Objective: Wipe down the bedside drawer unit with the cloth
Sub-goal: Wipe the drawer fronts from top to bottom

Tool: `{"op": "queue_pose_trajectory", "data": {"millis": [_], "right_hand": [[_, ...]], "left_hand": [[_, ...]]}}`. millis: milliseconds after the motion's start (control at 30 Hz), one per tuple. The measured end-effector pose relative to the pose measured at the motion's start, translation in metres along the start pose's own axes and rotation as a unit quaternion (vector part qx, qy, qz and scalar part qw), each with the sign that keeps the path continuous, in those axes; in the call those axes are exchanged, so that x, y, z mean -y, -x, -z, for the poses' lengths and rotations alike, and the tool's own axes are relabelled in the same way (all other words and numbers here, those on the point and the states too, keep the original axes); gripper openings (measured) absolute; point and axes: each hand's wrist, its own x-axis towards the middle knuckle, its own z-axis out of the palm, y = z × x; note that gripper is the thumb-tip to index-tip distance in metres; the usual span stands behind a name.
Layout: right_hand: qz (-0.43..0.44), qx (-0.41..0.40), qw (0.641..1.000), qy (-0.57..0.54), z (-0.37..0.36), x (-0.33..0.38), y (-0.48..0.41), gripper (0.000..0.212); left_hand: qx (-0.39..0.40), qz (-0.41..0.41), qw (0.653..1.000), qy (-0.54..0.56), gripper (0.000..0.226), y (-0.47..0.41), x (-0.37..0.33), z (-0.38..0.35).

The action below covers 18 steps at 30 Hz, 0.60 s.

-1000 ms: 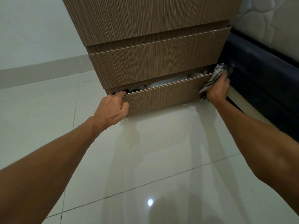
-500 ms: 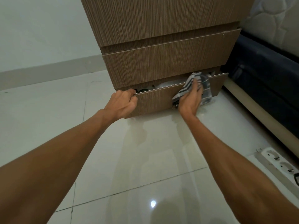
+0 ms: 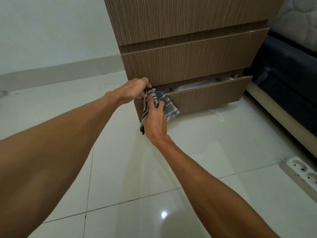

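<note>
The brown wood-grain bedside drawer unit (image 3: 188, 60) stands on the floor, its bottom drawer (image 3: 211, 98) pulled slightly out with white contents showing inside. My left hand (image 3: 135, 89) grips the top left corner of that drawer front. My right hand (image 3: 154, 121) presses a blue and white striped cloth (image 3: 167, 104) against the left end of the drawer front, right beside my left hand. Part of the cloth hangs below my right palm.
Glossy white floor tiles (image 3: 214, 148) spread in front of the unit. A dark bed base (image 3: 291, 69) with a mattress above stands at the right. A white power strip (image 3: 301, 172) lies on the floor at the lower right. A pale wall is at the left.
My right hand has slid the cloth along the bottom drawer front from its right end to its left end. The left hand has kept its grip on the drawer corner. The view has shifted right.
</note>
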Motion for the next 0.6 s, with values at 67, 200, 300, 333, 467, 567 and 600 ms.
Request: {"op": "queue_pose_trajectory", "data": {"millis": [67, 200, 300, 333, 467, 567, 600], "right_hand": [[0.015, 0.001, 1.000, 0.002, -0.008, 0.005, 0.004, 0.073], [0.086, 0.022, 0.996, 0.032, -0.021, 0.013, 0.014, 0.073], [0.124, 0.093, 0.986, 0.059, -0.033, 0.009, 0.023, 0.067], [0.106, 0.103, 0.989, 0.019, -0.035, 0.006, 0.028, 0.064], [-0.158, 0.019, 0.926, -0.343, -0.043, 0.001, 0.040, 0.057], [-0.367, -0.037, 0.744, -0.557, -0.049, 0.002, 0.021, 0.064], [-0.404, -0.051, 0.672, -0.618, -0.049, -0.001, 0.011, 0.064]], "left_hand": [[-0.006, 0.002, 1.000, -0.013, 0.052, -0.003, 0.006, 0.005], [-0.006, 0.012, 0.999, -0.031, 0.052, -0.003, 0.011, 0.010], [0.003, 0.022, 0.999, -0.042, 0.055, -0.006, 0.009, 0.009], [0.005, 0.024, 0.998, -0.049, 0.054, -0.006, 0.008, 0.009], [-0.019, 0.007, 0.995, -0.102, 0.043, -0.010, 0.004, 0.000], [-0.019, -0.042, 0.988, -0.146, 0.037, -0.015, -0.001, -0.015], [-0.021, -0.056, 0.986, -0.155, 0.034, -0.017, -0.003, -0.021]]}}
